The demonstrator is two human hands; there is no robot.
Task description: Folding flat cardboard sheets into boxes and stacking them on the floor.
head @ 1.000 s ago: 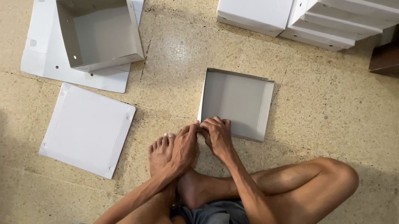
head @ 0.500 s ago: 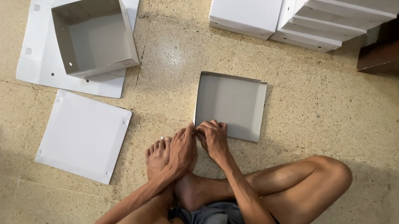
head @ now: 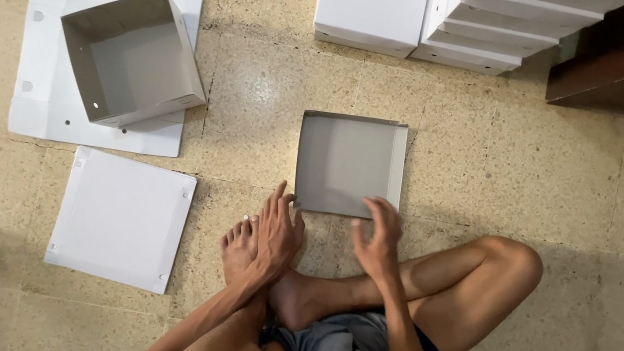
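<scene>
The shallow grey tray (head: 347, 164) lies on the floor (head: 569, 241) directly ahead of both hands. Its near edge is touched by the spread right hand (head: 377, 240); the left hand (head: 278, 233), open, rests just beside its near-left corner.

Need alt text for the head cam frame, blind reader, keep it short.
Seen from above, a person sitting cross-legged on a speckled floor rests the right hand and left hand at the near edge of a shallow grey cardboard tray. To the left lie flat white sheets and an open grey box; stacked white boxes stand beyond.
</scene>
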